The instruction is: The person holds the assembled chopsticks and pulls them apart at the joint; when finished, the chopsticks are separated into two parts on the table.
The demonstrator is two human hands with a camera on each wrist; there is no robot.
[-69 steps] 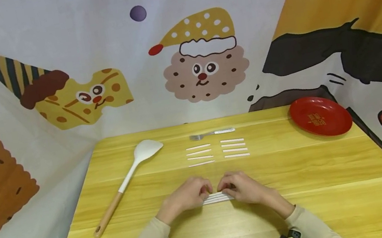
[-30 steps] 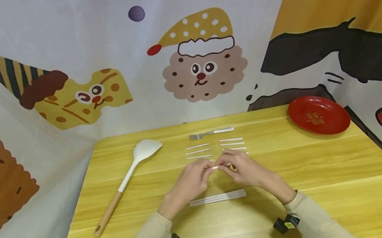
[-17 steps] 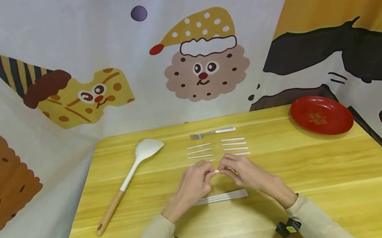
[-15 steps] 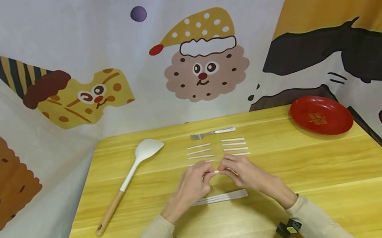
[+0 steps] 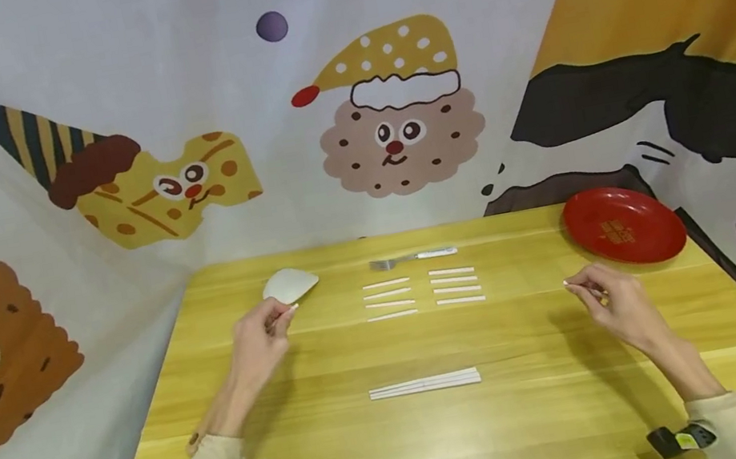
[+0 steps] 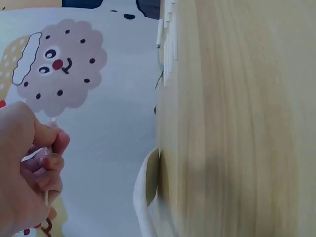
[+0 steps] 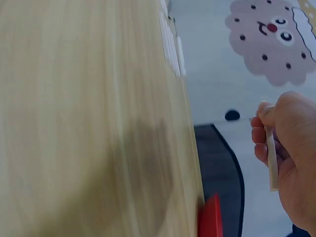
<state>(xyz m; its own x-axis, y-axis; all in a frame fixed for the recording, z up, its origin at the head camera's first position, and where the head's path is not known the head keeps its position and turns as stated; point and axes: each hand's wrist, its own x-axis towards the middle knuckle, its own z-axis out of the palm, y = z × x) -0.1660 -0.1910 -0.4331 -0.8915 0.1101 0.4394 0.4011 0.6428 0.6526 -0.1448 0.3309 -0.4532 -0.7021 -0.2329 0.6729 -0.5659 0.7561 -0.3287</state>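
My left hand (image 5: 260, 343) is raised over the table's left side, pinching a short white stick (image 6: 47, 196) between thumb and fingers. On the right, my other hand (image 5: 620, 305) holds a similar short white stick (image 7: 271, 160) above the table, its tip poking past the thumb. Between the hands lie several short white sticks in two columns, a left column (image 5: 388, 293) and a right column (image 5: 457, 290). Nearer the front, longer white sticks (image 5: 425, 385) lie side by side. Both hands are well apart from all of these.
A white spatula (image 5: 289, 284) lies at the left, its handle mostly hidden behind my left hand and arm. Behind the short sticks is a fork (image 5: 412, 258). A red plate (image 5: 623, 226) sits at the back right corner. A printed cloth (image 5: 201, 62) hangs behind the table (image 5: 552, 410).
The hands were together at the middle, pinching one white stick. They have since moved far apart, left and right, each with a short piece. The lying sticks have stayed put since.
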